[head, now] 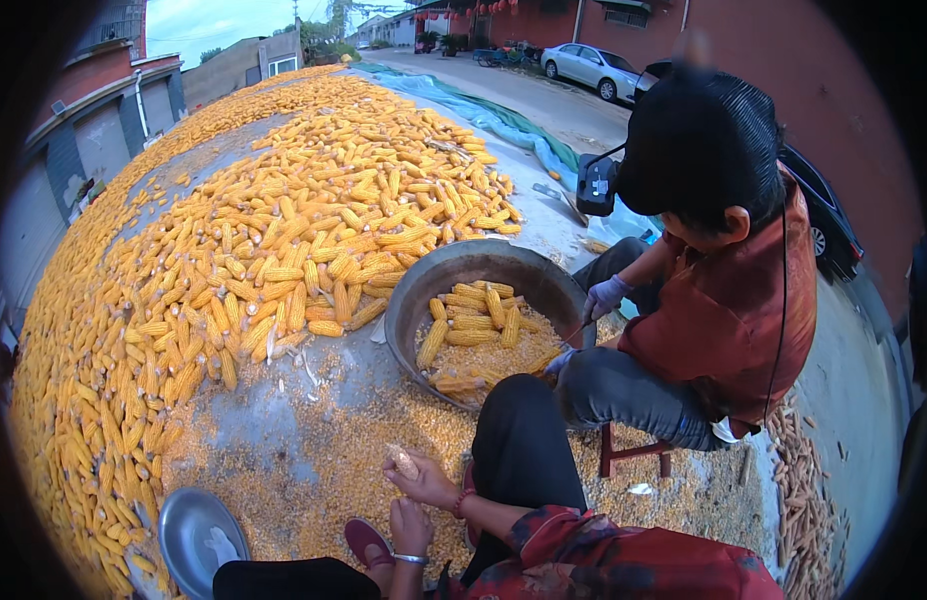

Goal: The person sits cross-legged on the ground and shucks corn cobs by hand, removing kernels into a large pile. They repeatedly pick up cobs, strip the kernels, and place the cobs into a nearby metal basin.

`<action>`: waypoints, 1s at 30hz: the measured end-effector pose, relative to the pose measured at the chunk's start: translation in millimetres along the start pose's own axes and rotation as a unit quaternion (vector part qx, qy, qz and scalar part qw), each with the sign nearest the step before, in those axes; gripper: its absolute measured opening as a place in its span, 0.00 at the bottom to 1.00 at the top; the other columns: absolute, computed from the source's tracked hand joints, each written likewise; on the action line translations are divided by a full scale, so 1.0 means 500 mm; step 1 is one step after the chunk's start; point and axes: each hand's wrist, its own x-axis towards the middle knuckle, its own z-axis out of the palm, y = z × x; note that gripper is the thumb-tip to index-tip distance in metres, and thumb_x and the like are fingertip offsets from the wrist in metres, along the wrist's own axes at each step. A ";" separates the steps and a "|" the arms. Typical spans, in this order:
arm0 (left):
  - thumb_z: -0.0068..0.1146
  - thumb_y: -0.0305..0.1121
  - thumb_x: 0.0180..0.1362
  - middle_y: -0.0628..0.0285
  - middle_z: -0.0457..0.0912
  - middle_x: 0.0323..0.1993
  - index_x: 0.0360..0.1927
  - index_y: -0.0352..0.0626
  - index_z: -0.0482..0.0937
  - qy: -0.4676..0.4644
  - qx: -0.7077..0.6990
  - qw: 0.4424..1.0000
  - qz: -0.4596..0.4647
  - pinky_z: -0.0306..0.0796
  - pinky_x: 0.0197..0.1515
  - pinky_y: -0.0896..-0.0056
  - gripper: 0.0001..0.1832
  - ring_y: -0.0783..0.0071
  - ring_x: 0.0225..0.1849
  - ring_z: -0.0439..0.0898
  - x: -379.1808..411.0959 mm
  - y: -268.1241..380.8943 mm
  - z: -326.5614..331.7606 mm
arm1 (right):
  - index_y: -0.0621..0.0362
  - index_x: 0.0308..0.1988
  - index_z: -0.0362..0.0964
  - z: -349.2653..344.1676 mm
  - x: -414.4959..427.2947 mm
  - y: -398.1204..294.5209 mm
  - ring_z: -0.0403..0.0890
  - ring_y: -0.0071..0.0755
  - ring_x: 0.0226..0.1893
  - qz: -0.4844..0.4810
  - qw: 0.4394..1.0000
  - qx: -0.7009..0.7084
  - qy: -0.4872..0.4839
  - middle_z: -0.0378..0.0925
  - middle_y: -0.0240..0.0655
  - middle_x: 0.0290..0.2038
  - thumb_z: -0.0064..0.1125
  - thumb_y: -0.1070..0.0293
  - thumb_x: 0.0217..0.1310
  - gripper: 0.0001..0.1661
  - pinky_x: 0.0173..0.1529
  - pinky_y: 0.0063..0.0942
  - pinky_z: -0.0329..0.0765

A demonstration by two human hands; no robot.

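Observation:
My right hand [427,484], with a red bead bracelet at the wrist, grips a pale corn cob [403,461] that looks largely stripped of kernels. Just below it, my left hand [411,525], wearing a silver bangle, is curled close against the right hand. Whether the left fingers hold anything is hidden. Loose corn kernels [321,450] cover the ground beneath both hands. A large metal basin [403,300] stands beyond my raised knee, holding yellow ears of corn [471,322] and loose kernels.
A co-worker [726,300] in gloves sits on a low red stool [636,452], holding a thin tool over the basin. A shallow metal bowl [190,532] lies at lower left. Heaped corn ears [283,247] spread leftward; bare cobs [805,495] are piled at right.

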 end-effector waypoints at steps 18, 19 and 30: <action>0.36 0.43 0.64 0.45 0.71 0.16 0.29 0.35 0.63 0.043 0.431 0.882 0.184 0.63 0.23 0.54 0.19 0.47 0.19 0.72 -0.020 -0.015 -0.004 | 0.60 0.36 0.71 -0.013 0.003 0.013 0.75 0.19 0.26 0.211 0.947 0.217 0.111 0.76 0.32 0.29 0.55 0.64 0.59 0.10 0.31 0.21 0.73; 0.36 0.44 0.64 0.48 0.70 0.16 0.29 0.35 0.63 0.029 0.378 0.913 0.151 0.63 0.23 0.55 0.19 0.52 0.19 0.72 -0.015 -0.022 -0.008 | 0.60 0.35 0.71 -0.012 0.004 0.013 0.74 0.18 0.24 0.208 0.946 0.220 0.118 0.76 0.31 0.28 0.55 0.64 0.59 0.10 0.29 0.20 0.72; 0.23 0.58 0.64 0.66 0.64 0.14 0.29 0.41 0.66 -0.229 -0.285 0.909 -0.201 0.49 0.09 0.83 0.30 0.82 0.07 0.56 -0.006 0.020 -0.054 | 0.62 0.42 0.72 -0.028 0.025 0.000 0.75 0.34 0.46 0.268 0.907 0.325 0.015 0.74 0.42 0.48 0.39 0.57 0.67 0.21 0.52 0.31 0.71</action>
